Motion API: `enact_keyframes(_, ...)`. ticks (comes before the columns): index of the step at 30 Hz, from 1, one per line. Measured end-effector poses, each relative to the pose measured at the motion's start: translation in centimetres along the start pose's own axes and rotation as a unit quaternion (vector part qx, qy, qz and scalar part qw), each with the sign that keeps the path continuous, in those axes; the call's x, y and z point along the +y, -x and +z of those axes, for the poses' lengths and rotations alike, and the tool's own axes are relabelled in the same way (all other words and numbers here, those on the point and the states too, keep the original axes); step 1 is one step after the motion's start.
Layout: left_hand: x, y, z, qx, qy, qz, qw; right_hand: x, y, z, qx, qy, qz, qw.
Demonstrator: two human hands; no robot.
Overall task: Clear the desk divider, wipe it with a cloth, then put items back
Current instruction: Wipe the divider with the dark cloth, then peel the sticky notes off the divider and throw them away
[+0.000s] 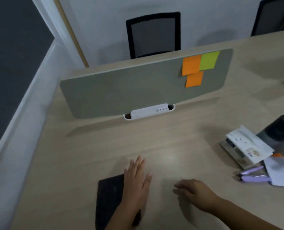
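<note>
- While the left hand (136,181) lies flat with fingers stretched out, its palm rests on the right edge of a dark cloth (109,200); it grasps nothing.
- Right hand (194,193): just to the right of the left hand, low over the desk (163,140), fingers loosely curled and blurred, nothing held.
- Divider (129,90): stands upright across the desk, well beyond both hands.
- Sticky notes: two orange notes (192,65) and one green note (208,60) are stuck to the divider's upper right, overlapping.
- Far right of the right hand: a tissue pack (247,146), a purple stapler (252,176) and white paper (280,173) lie grouped together.
</note>
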State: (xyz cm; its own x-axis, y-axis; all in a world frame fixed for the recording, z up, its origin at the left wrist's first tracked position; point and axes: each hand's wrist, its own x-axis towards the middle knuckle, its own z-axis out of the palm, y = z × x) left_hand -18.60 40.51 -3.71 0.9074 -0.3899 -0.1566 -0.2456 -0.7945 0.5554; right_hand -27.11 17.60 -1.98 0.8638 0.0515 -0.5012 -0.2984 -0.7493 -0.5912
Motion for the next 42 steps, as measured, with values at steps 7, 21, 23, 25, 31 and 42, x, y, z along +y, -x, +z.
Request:
enact_keyframes(7,11.6,-12.0,-1.2,0.023,0.158,0.005,0.987,2.0,-0.6,-6.1,0.158,-0.245,0.086,0.953)
enact_keyframes(21,27.4,-29.9,-5.0,0.040,0.498,-0.212,0.840,2.9,-9.4,-23.3,0.326,-0.558,0.072,0.759)
enact_keyframes(23,27.9,-31.2,-4.9,0.078,0.514,-0.214,0.827,3.0,-10.5,-25.5,0.335,-0.564,0.071,0.751)
enact_keyframes(25,28.0,-32.1,-4.7,0.109,0.526,-0.213,0.816,3.3,-11.7,-27.2,0.338,-0.574,0.071,0.743)
enact_keyframes(31,27.2,-32.4,-3.5,0.214,0.497,-0.126,0.831,3.4,-16.4,-32.1,0.333,-0.637,0.073,0.691)
enact_keyframes(42,23.9,-31.8,2.0,0.135,0.423,-0.114,0.889,2.4,-20.0,-35.5,0.308,-0.723,0.008,0.618)
